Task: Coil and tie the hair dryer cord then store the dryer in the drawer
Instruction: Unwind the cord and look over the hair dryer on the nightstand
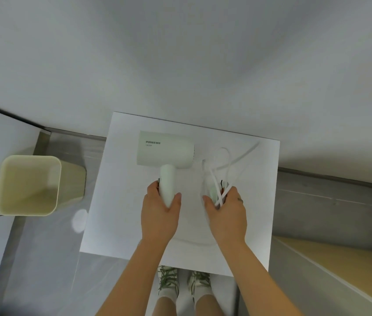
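My left hand (160,208) grips the hair dryer (165,153) by its handle; my right hand (226,209) holds gathered cord (220,169) loops over the white tabletop (116,213).

dryer: pale mint-white hair dryer (165,149) lay on its side on the white table (121,201), barrel pointing left (POREE logo up), handle toward the person
cord: white cord (247,151), loose untied loops bunched just right of the handle

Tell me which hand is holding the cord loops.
The right hand grips the bunched loops of white cord. The left hand instead grips the hair dryer by its handle.
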